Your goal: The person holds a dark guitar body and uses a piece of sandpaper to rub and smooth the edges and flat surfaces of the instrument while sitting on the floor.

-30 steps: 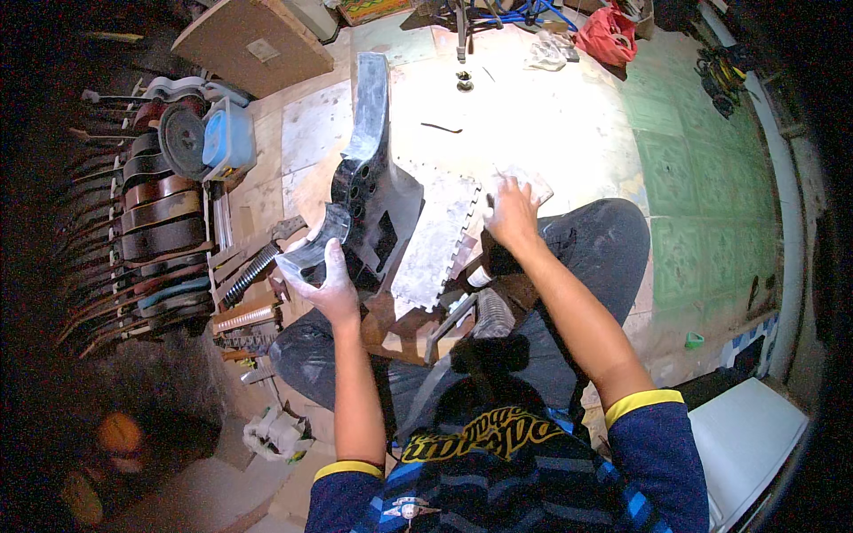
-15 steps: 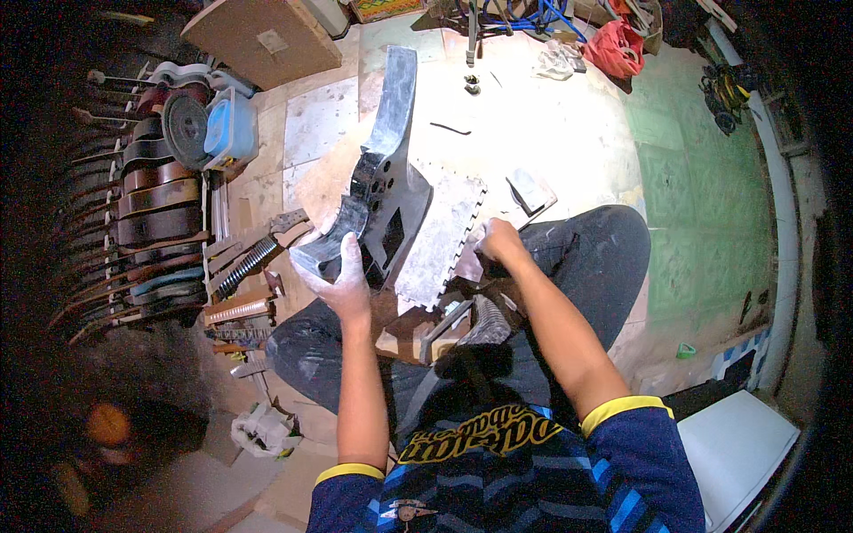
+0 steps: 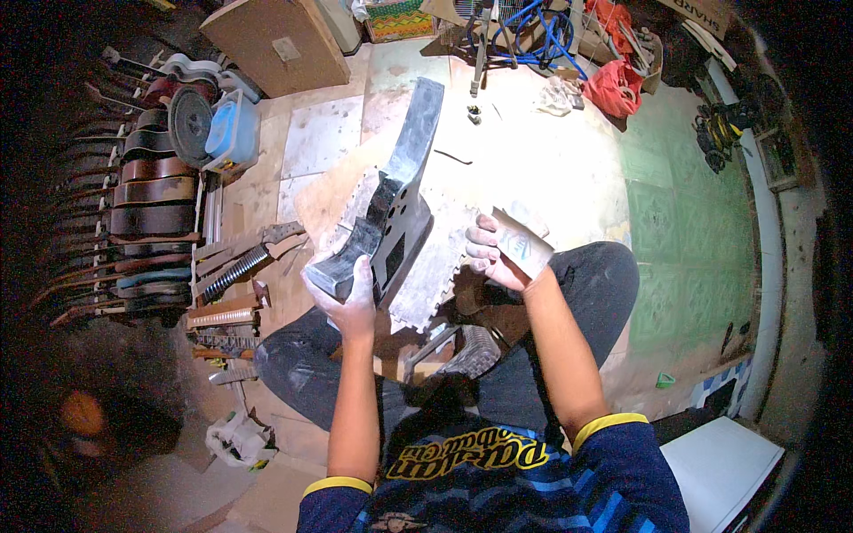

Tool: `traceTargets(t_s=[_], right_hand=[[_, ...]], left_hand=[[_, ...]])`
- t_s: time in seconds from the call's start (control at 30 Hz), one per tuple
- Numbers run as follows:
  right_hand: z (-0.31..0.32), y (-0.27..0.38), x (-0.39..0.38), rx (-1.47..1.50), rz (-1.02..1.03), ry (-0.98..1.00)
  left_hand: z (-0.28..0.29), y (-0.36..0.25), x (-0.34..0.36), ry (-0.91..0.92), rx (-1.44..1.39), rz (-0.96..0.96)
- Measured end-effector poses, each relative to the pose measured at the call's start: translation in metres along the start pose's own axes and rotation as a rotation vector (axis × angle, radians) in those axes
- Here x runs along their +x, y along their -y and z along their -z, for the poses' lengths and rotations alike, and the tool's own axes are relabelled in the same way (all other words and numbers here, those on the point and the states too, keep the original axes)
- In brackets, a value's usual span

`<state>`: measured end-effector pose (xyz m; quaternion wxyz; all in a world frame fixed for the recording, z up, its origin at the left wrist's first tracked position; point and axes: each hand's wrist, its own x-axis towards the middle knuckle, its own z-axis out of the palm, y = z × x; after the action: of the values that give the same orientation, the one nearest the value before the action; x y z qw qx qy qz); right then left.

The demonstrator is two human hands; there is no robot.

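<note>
My left hand, dusted white, is closed round the near end of a grey electric guitar body. The body stands tilted on its edge, and cut-out cavities and holes show on its right-hand face. My right hand is closed on a piece of sandpaper, its tan printed back turned up beside the fingers. Under and right of the body lies a pale, dusty mat with a toothed edge. Both hands are apart, the right one above my bent knee.
Several guitars stand in a row at the left, by a blue-lidded tub. Loose guitar necks and tools lie beside my left knee. Farther off are a wooden board, a blue hose and a red bag.
My right hand has lifted slightly and turned, bringing the sandpaper's printed back into sight. The guitar body has tilted to the right in my left hand.
</note>
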<state>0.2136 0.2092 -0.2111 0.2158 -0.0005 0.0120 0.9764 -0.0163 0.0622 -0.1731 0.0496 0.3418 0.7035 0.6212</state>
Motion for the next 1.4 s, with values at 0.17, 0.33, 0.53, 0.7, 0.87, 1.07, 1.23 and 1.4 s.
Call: traceTargets(t_s=[0.17, 0.33, 0.53, 0.7, 0.87, 1.07, 1.23, 1.4], right_hand=[[-0.009, -0.005, 0.004, 0.101, -0.044, 0.156], [-0.012, -0.007, 0.003, 0.116, -0.057, 0.162], [0.025, -0.018, 0.016, -0.901, 0.435, -0.903], [0.029, -0.008, 0.014, -0.68, 0.277, -0.914], [0.022, -0.015, 0.013, -0.721, 0.374, -0.756], [0.009, -0.005, 0.004, -0.437, 0.229, -0.524], [-0.056, -0.043, 0.01, -0.819, 0.092, -0.698], [-0.091, -0.068, 0.005, -1.452, 0.13, -0.339]], left_hand=[[-0.002, 0.009, -0.003, -0.062, 0.015, -0.096], [0.0, 0.012, -0.003, -0.038, -0.03, -0.047], [-0.002, 0.005, 0.0, -0.036, -0.026, -0.078], [-0.001, 0.01, -0.001, -0.06, -0.054, -0.095], [0.0, 0.007, -0.004, -0.059, -0.019, -0.069], [0.001, -0.002, -0.004, 0.013, -0.076, 0.012], [0.008, -0.015, 0.014, 0.047, -0.24, -0.31], [-0.008, -0.049, 0.021, -0.057, -0.364, -0.236]])
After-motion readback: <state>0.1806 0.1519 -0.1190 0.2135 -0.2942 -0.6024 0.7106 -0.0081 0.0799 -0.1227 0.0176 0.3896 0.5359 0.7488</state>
